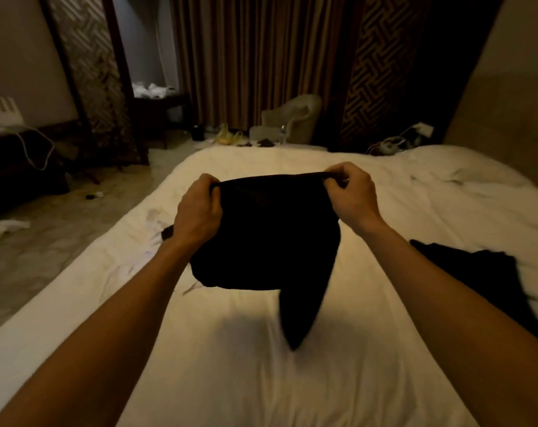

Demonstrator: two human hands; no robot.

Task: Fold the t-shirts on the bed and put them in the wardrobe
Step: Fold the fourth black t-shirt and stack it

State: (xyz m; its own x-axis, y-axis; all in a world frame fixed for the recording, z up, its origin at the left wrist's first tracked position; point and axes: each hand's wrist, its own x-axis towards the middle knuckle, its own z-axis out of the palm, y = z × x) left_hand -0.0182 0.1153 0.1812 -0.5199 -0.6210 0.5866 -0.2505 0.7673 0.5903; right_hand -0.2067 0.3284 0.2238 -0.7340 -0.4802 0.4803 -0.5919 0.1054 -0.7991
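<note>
A black t-shirt (271, 235) hangs in the air above the white bed (237, 365), stretched between both hands. My left hand (198, 208) grips its upper left edge and my right hand (352, 192) pinches its upper right edge. A pointed flap of the shirt dangles low on the right and looks blurred. A second black garment (483, 278) lies crumpled on the bed to the right, under my right forearm. A small dark piece of cloth (166, 232) shows on the sheet behind my left wrist.
An armchair (292, 118) stands beyond the bed's far end before brown curtains (255, 57). Shoes and small items litter the floor there. A dark desk (24, 155) with cables sits at the left. White cloths (6, 228) lie on the floor left.
</note>
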